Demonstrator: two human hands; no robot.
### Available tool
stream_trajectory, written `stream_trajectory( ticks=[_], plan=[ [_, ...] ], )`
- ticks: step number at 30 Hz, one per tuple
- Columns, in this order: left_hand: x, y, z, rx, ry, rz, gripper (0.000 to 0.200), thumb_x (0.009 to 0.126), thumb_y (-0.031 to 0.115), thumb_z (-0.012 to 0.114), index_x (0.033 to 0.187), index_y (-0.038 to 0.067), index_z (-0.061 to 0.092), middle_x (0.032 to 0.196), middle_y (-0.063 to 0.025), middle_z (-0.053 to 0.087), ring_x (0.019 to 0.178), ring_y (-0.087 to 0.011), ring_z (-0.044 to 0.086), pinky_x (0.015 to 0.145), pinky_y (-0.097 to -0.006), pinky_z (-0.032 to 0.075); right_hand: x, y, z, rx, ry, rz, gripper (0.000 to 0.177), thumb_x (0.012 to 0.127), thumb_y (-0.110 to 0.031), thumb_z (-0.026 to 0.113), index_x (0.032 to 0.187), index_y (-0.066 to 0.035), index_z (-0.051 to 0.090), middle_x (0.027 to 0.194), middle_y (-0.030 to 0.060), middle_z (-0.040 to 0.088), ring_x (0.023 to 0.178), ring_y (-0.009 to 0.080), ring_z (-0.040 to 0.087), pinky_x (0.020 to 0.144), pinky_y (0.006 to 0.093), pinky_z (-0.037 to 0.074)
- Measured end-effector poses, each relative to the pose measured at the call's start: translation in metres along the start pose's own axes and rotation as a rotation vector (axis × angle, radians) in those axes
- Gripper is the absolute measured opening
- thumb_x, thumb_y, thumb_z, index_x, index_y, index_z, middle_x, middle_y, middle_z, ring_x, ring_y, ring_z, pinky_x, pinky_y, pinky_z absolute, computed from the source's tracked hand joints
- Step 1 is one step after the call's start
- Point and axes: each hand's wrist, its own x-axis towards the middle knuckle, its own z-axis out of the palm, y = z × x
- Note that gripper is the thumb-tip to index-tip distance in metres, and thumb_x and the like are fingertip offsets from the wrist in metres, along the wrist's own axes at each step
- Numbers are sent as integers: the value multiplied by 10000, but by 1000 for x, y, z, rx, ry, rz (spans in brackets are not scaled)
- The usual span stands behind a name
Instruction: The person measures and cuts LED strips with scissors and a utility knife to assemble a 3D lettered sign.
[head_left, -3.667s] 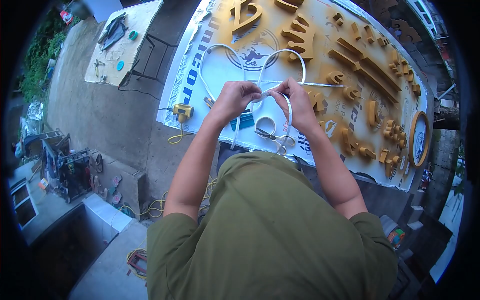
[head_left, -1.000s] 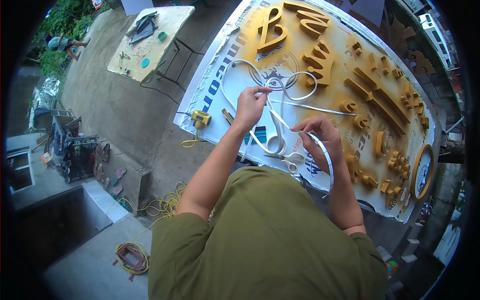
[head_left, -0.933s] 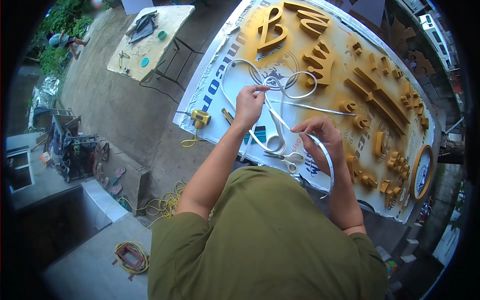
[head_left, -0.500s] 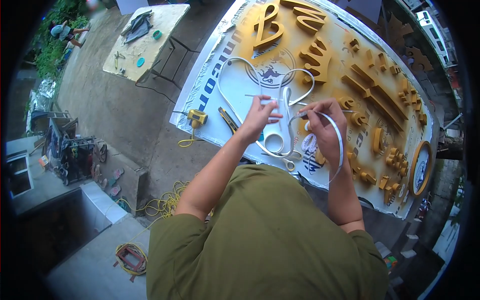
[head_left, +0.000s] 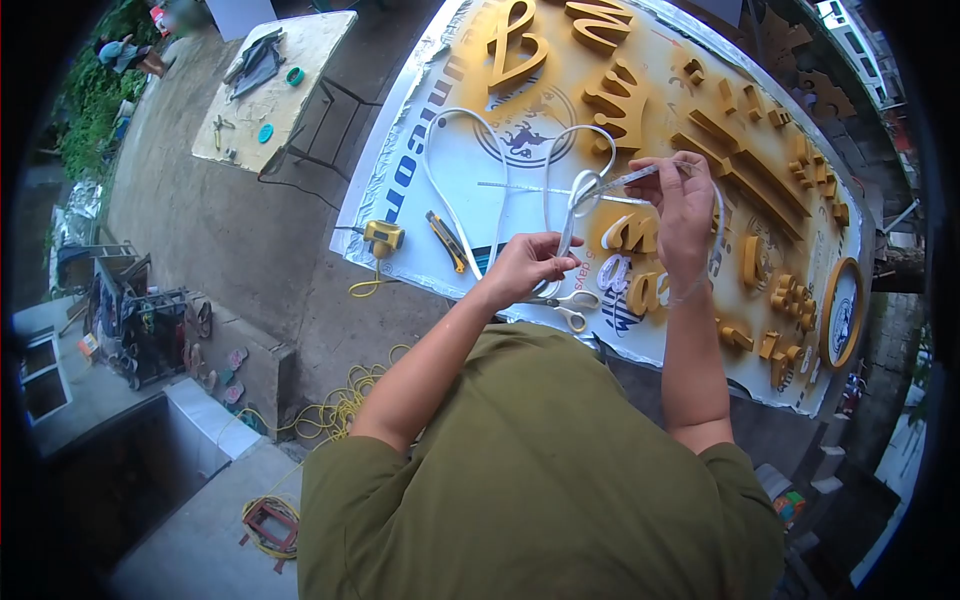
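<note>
Over the covered work table (head_left: 405, 262), my left hand (head_left: 535, 268) is closed on a bundle of white strip near the scissors. My right hand (head_left: 682, 192) is raised to the right, its fingers pinching a clear, flat strip that runs left toward the bundle and loops down past the wrist. The white strip (head_left: 433, 165) lies in wide loops on the printed sheet. Scissors (head_left: 572, 318) rest close below my left hand. An orange and black cutter (head_left: 446, 241) and a yellow tape measure (head_left: 384, 236) are on the left side.
Gold letters (head_left: 748, 180) and a gold ring (head_left: 841, 313) stand on the table's right half. A second table (head_left: 325, 42) at the upper left holds a cloth and tape rolls. Yellow cord (head_left: 335, 412) lies on the ground. A person (head_left: 122, 54) is far off at the upper left.
My left hand has moved down and right and closed on the strip bundle. My right hand has risen slightly, with the clear strip stretched out leftward from it.
</note>
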Motion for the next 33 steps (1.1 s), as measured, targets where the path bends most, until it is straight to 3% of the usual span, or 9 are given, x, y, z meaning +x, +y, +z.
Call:
stream_trajectory(
  ticks=[4,7,10,14,16,23,33],
  plan=[
    [-7,6,-5,194,145,123,402,964,146,798,1342,31,726,977,-41,782,817,-95,630,783,-309,537,-3,17,-6,136,-2,112,175,1139,-193,525,1193,-27,512,1126,212,733,935,231,752,847,363,637],
    [-18,22,-4,406,194,124,412,962,145,795,1354,44,720,961,-61,771,783,-100,582,772,-309,520,-7,35,0,259,-92,161,242,1108,-191,601,1268,-27,525,1140,196,730,996,228,740,883,370,630],
    [-21,21,-9,474,223,216,418,971,141,780,1375,63,710,908,-56,725,770,-108,538,757,-302,496,-13,46,8,177,-200,210,321,1044,-141,703,1297,-13,552,1132,161,731,1022,206,729,908,347,619],
    [-26,28,-12,464,210,157,385,1014,109,737,1381,-3,694,941,18,705,849,-64,549,785,-269,488,-24,53,14,-52,-302,242,263,970,-53,768,1182,7,624,1102,110,733,1007,163,716,918,302,596],
    [-28,27,-12,397,201,129,372,1041,145,710,1377,-14,694,937,14,700,854,-66,553,792,-259,485,-28,60,13,-103,-303,265,186,959,-23,763,1107,10,656,1085,84,731,998,141,708,910,281,582],
    [-31,25,-16,117,141,-11,363,1081,227,660,1321,-39,718,1024,-27,751,956,-74,633,876,-248,512,-37,71,7,-160,-257,286,142,954,-12,761,1066,8,676,1007,59,723,936,118,694,849,263,564],
    [-25,30,-8,227,162,-36,289,997,128,754,1222,-53,742,997,-41,768,850,-66,662,783,-239,538,-42,57,14,-250,-236,160,66,973,39,713,1021,33,669,971,73,716,906,135,706,843,282,581]
  ],
)
